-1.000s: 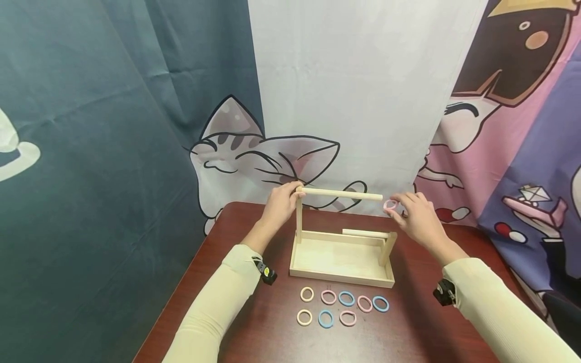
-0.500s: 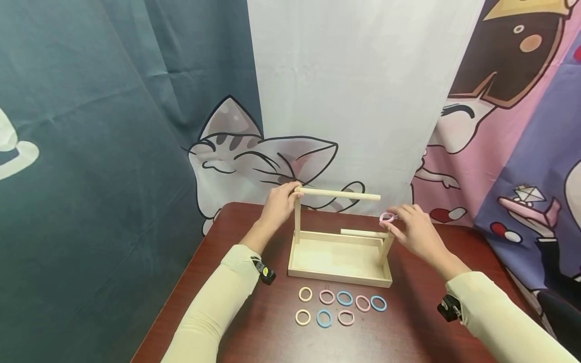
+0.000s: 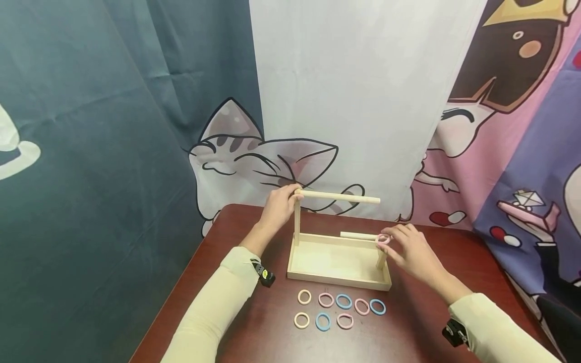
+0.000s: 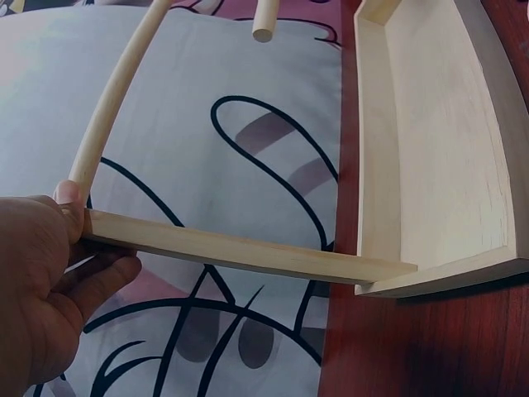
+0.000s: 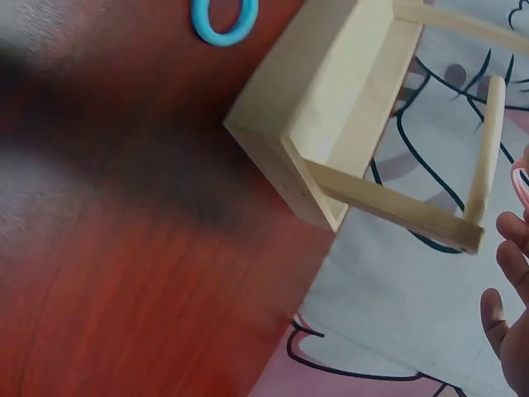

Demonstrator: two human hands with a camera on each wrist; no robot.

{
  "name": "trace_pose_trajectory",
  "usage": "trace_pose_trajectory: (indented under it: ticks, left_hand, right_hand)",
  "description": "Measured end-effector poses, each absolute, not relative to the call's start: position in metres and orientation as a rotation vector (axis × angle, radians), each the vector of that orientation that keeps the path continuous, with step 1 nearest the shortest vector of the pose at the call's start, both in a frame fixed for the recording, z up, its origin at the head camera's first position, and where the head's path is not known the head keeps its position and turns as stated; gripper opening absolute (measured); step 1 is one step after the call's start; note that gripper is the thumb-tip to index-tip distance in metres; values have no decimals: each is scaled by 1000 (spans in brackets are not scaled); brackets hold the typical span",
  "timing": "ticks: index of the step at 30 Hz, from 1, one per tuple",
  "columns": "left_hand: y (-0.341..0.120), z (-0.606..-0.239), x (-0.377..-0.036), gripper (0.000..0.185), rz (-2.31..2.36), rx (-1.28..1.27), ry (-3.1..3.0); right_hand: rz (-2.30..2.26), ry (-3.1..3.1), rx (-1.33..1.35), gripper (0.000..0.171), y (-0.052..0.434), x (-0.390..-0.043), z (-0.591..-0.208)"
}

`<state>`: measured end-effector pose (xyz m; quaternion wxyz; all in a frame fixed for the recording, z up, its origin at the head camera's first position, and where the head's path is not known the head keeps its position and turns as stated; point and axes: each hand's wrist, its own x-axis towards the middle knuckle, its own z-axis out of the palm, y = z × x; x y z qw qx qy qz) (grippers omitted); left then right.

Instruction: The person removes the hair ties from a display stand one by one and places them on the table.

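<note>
Pinching a pink ring (image 3: 383, 239) between thumb and fingertips, the right hand (image 3: 410, 252) holds it at the top of the short post (image 3: 381, 258) of the wooden rack (image 3: 338, 275), right where the low dowel (image 3: 358, 235) ends. The grip there is clenched on the ring alone; whether the ring has passed over the dowel's tip or only sits against it cannot be told from the head view, and the right wrist view shows just a pink edge (image 5: 521, 184) beside the fingers.

The left hand (image 3: 278, 207) grasps the top of the tall post (image 3: 297, 217), thumb and fingers wrapped where the long dowel (image 3: 338, 197) joins it, as the left wrist view confirms (image 4: 50, 289). That hold steadies the rack on the bench (image 3: 254, 333).

Doing this step well seems to call for keeping the ring's opening square to the low dowel, so that it slides along rather than catching on the end. A light pinch on the rim's outer edge would leave the hole free; fingers across the opening would block it. The left hand's steadying matters, since the rack looks light and a sideways push on the short post could shift or tip it.

Nearer the person, eight more rings lie in two rows on the bench in front of the rack: cream (image 3: 304, 296), pink (image 3: 325, 299), blue (image 3: 343, 301), pink (image 3: 361, 306) and blue (image 3: 377, 306) behind, then cream (image 3: 301, 319), blue (image 3: 323, 321) and pink (image 3: 345, 320). They lie apart from each other and well clear of both hands. Cartoon cat curtains (image 3: 268, 161) hang behind.
</note>
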<state>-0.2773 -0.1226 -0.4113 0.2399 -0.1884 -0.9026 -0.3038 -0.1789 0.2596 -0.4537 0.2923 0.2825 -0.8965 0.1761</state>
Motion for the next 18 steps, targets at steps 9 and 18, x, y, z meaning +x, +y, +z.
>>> trace_pose_trajectory:
  ticks: [9, 18]
  left_hand:
    - [-124, -415, -273, 26, -830, -492, -2487]
    - [-122, -412, -274, 32, -845, -490, -2479]
  right_hand:
    - [443, -2364, 834, 40, 252, -159, -475]
    - [466, -2358, 857, 43, 251, -149, -482]
